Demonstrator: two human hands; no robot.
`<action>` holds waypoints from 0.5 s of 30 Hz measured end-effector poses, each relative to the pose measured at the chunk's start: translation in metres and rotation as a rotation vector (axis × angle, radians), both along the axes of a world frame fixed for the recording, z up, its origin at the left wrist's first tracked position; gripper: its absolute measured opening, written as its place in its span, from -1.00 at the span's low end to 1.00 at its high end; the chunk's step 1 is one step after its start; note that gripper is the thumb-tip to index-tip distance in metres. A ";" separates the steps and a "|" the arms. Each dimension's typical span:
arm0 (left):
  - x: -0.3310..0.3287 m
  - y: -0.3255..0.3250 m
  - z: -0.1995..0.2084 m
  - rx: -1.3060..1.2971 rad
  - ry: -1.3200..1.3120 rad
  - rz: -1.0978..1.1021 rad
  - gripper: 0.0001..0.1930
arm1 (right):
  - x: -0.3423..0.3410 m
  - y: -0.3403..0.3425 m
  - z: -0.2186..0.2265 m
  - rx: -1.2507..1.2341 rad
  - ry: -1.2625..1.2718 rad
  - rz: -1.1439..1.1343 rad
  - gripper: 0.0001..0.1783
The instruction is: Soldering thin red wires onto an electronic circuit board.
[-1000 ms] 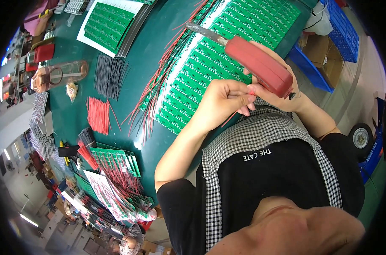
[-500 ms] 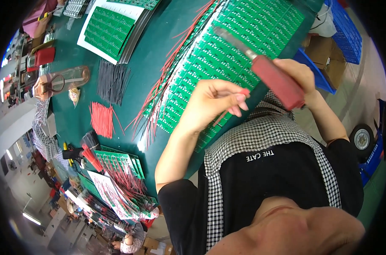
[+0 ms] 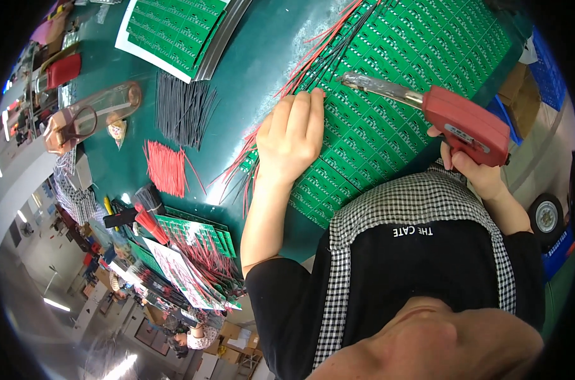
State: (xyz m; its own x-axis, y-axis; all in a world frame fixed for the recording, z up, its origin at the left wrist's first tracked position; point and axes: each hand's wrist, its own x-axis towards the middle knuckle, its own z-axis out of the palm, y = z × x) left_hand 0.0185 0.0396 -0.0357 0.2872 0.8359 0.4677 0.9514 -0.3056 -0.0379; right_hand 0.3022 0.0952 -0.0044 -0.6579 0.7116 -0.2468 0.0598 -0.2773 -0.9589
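My right hand (image 3: 474, 168) grips a red soldering gun (image 3: 468, 123) by its handle. Its long metal barrel points left, and the tip hovers over or touches green circuit board panels (image 3: 363, 142); I cannot tell which. My left hand (image 3: 289, 136) lies back-up on the panels' left edge, fingers stretched out side by side, thumb hidden. Something small and red shows at its index fingertip. Beside and beneath this hand run loose red wires (image 3: 312, 57) and black wires (image 3: 347, 47), attached or laid along the panel edge.
A bundle of black wires (image 3: 185, 111) and a bundle of red wires (image 3: 165, 168) lie on the green table (image 3: 249, 69). Around them are a clear bottle (image 3: 104, 111), stacked boards (image 3: 173, 31) and wired boards (image 3: 195, 237). Blue crates (image 3: 547, 69) stand at right.
My left hand has opened from a pinch and come down left onto the panel edge. The soldering gun has swung right and lower, with its barrel now nearer level.
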 end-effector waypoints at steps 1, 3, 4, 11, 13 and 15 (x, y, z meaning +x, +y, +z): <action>0.001 0.001 -0.001 -0.014 0.011 -0.002 -0.78 | -0.003 -0.001 0.001 -0.041 0.039 -0.025 -0.44; 0.003 0.006 -0.001 -0.032 -0.009 -0.005 -0.78 | -0.006 0.003 0.005 -0.075 0.066 -0.045 -0.49; 0.004 0.008 0.000 -0.051 -0.017 -0.008 -0.78 | -0.007 0.004 0.006 -0.098 0.070 -0.060 -0.49; 0.006 0.011 0.001 -0.079 -0.041 0.007 -0.77 | -0.011 0.002 0.009 -0.143 -0.034 -0.061 -0.55; 0.006 0.010 0.001 -0.086 -0.047 0.016 -0.77 | -0.015 0.004 0.013 -0.133 -0.043 -0.059 -0.57; 0.007 0.009 0.001 -0.091 -0.059 0.011 -0.77 | -0.016 0.004 0.016 -0.122 -0.054 -0.059 -0.59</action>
State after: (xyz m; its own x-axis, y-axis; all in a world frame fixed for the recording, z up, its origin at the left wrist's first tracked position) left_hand 0.0257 0.0487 -0.0350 0.2518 0.8787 0.4057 0.9545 -0.2947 0.0460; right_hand 0.2865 0.0988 0.0113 -0.5990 0.7112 -0.3681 0.0904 -0.3966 -0.9135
